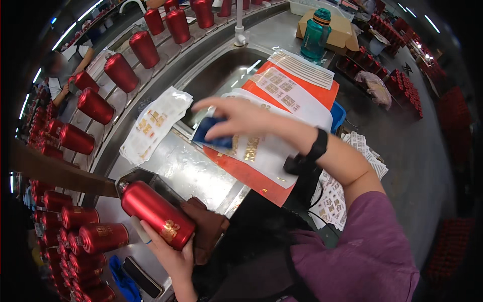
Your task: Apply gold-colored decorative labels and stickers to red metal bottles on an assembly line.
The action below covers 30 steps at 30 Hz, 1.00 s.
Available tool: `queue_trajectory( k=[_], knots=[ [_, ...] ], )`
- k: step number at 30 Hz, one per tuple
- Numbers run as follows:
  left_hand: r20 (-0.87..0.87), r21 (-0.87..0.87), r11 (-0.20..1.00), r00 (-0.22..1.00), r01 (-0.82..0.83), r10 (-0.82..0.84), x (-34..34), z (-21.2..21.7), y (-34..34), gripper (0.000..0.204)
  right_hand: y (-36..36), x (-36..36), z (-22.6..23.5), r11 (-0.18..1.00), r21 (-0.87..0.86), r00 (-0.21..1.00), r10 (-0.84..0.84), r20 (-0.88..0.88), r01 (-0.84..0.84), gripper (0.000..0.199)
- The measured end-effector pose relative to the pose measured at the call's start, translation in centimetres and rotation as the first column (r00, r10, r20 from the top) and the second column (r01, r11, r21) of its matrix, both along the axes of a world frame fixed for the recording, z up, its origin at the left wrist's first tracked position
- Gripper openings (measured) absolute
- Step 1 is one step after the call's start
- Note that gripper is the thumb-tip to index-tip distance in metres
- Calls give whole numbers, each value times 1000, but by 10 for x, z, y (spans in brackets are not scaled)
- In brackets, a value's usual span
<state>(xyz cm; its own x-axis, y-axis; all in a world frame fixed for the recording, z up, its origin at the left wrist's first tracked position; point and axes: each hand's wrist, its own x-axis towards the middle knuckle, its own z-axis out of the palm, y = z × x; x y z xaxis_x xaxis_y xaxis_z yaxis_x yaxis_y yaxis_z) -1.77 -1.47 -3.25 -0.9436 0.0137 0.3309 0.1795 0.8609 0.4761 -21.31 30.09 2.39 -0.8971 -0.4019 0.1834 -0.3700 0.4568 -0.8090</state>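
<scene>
My left hand (173,256) grips a shiny red metal bottle (156,211) near its lower end; the bottle lies tilted, with a gold decal on its side. A pale cover sits on one finger. My right hand (236,118), somewhat blurred, is over the sheets at the sink's edge, its fingers spread. Just beneath its thumb and fingers is a dark blue pad (217,135); whether they touch it I cannot tell. Under the pad lies a white sheet of gold decals (256,151) on an orange-red board (266,190).
More decal sheets (156,126) lie left of the sink (221,70). Red bottles (121,73) stand in a row along a curved line, where a person (68,65) works. A teal drinking bottle (316,38) and cardboard box (342,32) stand behind. A phone (143,277) lies near more red bottles.
</scene>
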Motion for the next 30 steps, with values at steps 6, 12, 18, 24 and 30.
queue_trajectory(
  k=[6,12,18,24,30],
  knots=[
    [-3,223,970,995,-94,97,8,-13,1,114,163,-95,-14,932,135,918,-356,176,336,28],
    [-5,143,983,993,-116,118,12,-2,9,119,178,-160,-35,825,548,934,-292,207,137,42],
    [54,129,984,992,-120,114,6,-2,8,123,166,-207,-50,725,679,901,-207,381,-120,39],
    [102,113,971,975,-209,198,12,-2,1,129,132,-225,-51,891,451,980,-45,195,-49,24],
    [21,262,962,997,-80,77,-1,-10,0,134,-28,-96,26,897,244,930,351,111,-368,12]
  ],
)
